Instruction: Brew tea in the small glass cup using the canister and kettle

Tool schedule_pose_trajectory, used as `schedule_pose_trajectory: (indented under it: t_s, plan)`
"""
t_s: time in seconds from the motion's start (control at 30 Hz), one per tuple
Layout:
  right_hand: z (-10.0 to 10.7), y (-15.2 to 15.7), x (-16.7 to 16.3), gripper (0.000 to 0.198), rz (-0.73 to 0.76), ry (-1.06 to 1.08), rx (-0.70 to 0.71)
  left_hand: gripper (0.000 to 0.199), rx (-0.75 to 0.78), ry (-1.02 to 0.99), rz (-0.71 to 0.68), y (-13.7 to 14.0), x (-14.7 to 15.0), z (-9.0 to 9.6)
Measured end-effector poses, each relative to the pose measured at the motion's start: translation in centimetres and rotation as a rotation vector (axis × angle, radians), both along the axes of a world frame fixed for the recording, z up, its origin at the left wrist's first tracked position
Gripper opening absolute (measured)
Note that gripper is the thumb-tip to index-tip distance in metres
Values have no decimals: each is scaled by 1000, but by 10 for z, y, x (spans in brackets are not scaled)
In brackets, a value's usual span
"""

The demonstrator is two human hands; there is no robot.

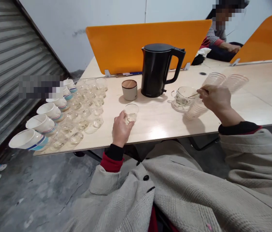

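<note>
My left hand (122, 128) is closed round a clear plastic cup (132, 113) near the table's front edge. A small amount of liquid seems to lie in its bottom. To the right, my right hand (216, 98) pinches a thin utensil (193, 95) like a spoon, whose lower end reaches into a ribbed glass teacup (183, 96). Dark bits resembling tea leaves show inside that teacup, which stands on a glass saucer (179, 107). Stacks of clear plastic cups (197, 109) lie beside and behind my right hand, partly hidden by it.
A black electric kettle (154, 72) and a wooden-lidded canister (129, 91) stand towards an orange divider (126, 42). Several rows of filled clear cups (82, 124) occupy the table's left side. White paper cups (40, 123) line the left edge. Another person (220, 40) sits beyond the divider.
</note>
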State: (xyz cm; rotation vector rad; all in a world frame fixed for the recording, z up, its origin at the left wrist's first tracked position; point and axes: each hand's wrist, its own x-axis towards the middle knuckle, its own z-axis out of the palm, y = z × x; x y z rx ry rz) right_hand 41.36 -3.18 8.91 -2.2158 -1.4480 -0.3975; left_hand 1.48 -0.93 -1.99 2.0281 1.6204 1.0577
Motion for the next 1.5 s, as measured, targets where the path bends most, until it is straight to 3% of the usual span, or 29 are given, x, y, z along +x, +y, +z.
schedule_pose_trajectory:
  t_s: [0.1,0.4,0.5,0.6,0.7,0.83,0.93,1.13,1.23,1.37,1.5]
  plan:
    - [4,-3,-9,10,-109,10,-77,60,10,7,0,0,0,0]
    - [6,-14,-24,27,-141,-84,-132,48,11,26,-7,1,0,-2]
    - [7,-26,-29,30,-116,-158,9,44,17,22,-14,-1,0,0]
    - [4,-40,-44,28,79,-169,219,42,6,18,-14,-3,0,2]
    - [-12,-42,-73,24,352,-34,273,48,3,13,-12,-3,-1,2]
    - [-54,-18,-121,33,627,166,117,58,-5,-24,-1,1,-3,-3]
    - [-82,7,-150,45,693,212,32,63,-2,-41,-15,4,-6,-6]
    - [-107,30,-184,47,819,248,-165,61,6,44,-78,4,-8,-5]
    - [-112,28,-192,48,796,247,-174,62,5,44,-69,5,-8,-5]
    - [-115,26,-194,53,664,247,-82,64,-8,-5,-21,6,-8,-10]
    - [-113,24,-196,58,573,166,-75,58,49,94,46,7,-7,-12]
